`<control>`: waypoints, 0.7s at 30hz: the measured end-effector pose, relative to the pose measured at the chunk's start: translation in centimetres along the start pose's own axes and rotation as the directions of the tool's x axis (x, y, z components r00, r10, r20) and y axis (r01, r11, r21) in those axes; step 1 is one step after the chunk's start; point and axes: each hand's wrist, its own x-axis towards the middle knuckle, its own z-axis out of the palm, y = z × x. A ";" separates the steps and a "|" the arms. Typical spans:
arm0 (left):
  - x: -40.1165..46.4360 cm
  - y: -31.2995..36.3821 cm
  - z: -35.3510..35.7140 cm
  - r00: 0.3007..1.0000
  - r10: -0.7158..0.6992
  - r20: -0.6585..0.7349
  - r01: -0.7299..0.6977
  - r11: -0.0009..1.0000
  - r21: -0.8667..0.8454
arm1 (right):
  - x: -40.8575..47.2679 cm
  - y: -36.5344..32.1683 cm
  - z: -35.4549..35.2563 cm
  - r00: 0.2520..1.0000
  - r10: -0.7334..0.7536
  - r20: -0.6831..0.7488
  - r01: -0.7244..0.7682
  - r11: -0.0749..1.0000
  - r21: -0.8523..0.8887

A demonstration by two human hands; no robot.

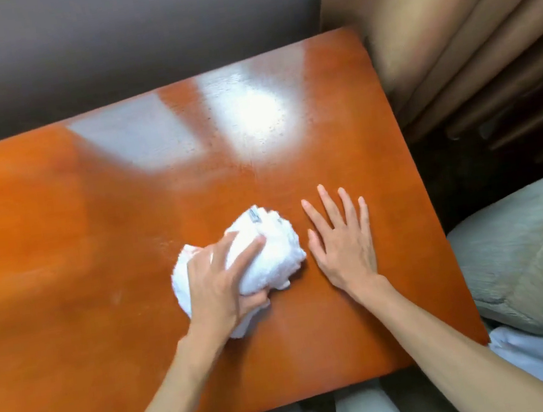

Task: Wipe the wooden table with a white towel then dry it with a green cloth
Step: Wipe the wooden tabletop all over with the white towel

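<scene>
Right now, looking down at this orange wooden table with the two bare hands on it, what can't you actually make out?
- Green drying cloth: not in the head view.
- Orange wooden table: left end cut off by the frame edge; far surface washed out by glare.
- Bunched white towel: its near part is hidden under the left hand.
- Small label on the towel: too small to read.
- Flat right hand: covers the wood beneath it.

Towel (261, 245) sits mid table (57, 216) under L hand (216, 282), R hand (344, 241) flat just right of it, curtain (448, 37) & pillow (529, 258) off table's right edge.
</scene>
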 end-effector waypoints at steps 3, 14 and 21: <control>-7.6 3.1 1.2 0.997 0.020 0.071 -0.021 1.000 0.003 | 0.1 0.1 0.1 0.999 0.006 -0.036 -0.007 1.000 -0.021; -7.5 -0.2 0.3 0.979 0.173 0.104 -0.170 0.985 -0.035 | 0.2 -0.1 0.0 0.995 0.044 -0.094 -0.046 0.999 -0.019; 6.2 -7.6 -3.2 0.996 -0.063 -0.055 0.068 0.994 0.085 | 0.1 -0.1 0.1 0.993 0.043 -0.111 -0.043 0.999 -0.003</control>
